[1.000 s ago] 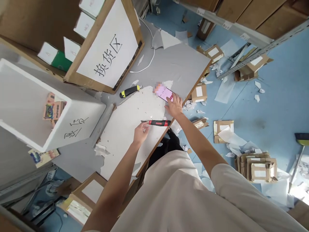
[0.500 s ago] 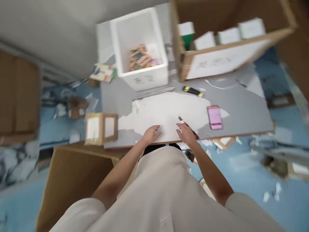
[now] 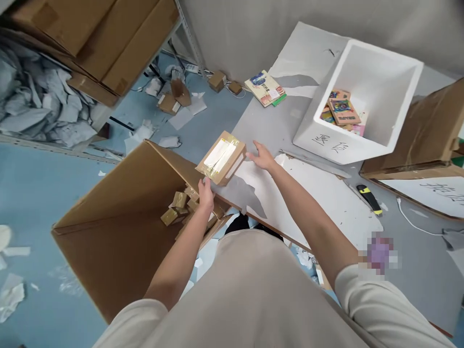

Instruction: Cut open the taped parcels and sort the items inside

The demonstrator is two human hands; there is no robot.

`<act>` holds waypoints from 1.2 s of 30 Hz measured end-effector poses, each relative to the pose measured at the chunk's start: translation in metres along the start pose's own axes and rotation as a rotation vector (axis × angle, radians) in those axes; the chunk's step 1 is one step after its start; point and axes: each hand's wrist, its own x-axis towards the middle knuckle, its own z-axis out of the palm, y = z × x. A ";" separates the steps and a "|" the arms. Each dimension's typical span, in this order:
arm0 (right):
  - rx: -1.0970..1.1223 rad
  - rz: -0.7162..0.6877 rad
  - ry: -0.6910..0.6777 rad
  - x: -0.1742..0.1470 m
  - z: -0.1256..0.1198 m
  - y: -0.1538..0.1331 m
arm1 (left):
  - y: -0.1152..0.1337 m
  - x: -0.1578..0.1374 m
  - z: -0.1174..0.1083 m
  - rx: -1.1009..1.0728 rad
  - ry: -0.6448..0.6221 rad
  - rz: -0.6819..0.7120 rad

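A taped cardboard box (image 3: 229, 158) with white labels lies at the near left end of the grey table (image 3: 266, 116). My left hand (image 3: 206, 195) is at the box's near edge, fingers stretched out; whether they touch it I cannot tell. At the box's right side, my right hand (image 3: 261, 155) is open with fingers spread, the fingertips close to its corner. Below and left of my left hand stands a large open carton (image 3: 108, 193), with several small taped boxes (image 3: 174, 209) inside.
A white foam bin (image 3: 326, 140) holding several colourful packs (image 3: 342, 110) stands on the table. Behind my hands lie booklets (image 3: 265, 88). A black and yellow cutter (image 3: 369, 199) lies right, near another carton (image 3: 409, 145). Paper scraps litter the blue floor (image 3: 36, 183).
My view has turned left. Both hands have moved from the table's front middle to the taped box at the left end, one on each side of it.
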 end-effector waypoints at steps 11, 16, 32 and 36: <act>0.400 0.308 0.333 -0.150 0.028 0.012 | 0.027 -0.030 0.029 -0.214 -0.246 0.001; 0.380 0.581 0.696 -0.266 0.011 0.041 | 0.038 -0.068 0.087 -0.115 -0.599 0.117; 0.336 0.493 0.623 -0.345 -0.011 0.161 | 0.014 -0.078 0.140 0.316 -0.811 0.318; 0.322 0.474 0.525 -0.340 -0.015 0.175 | 0.004 -0.074 0.145 0.286 -0.848 0.304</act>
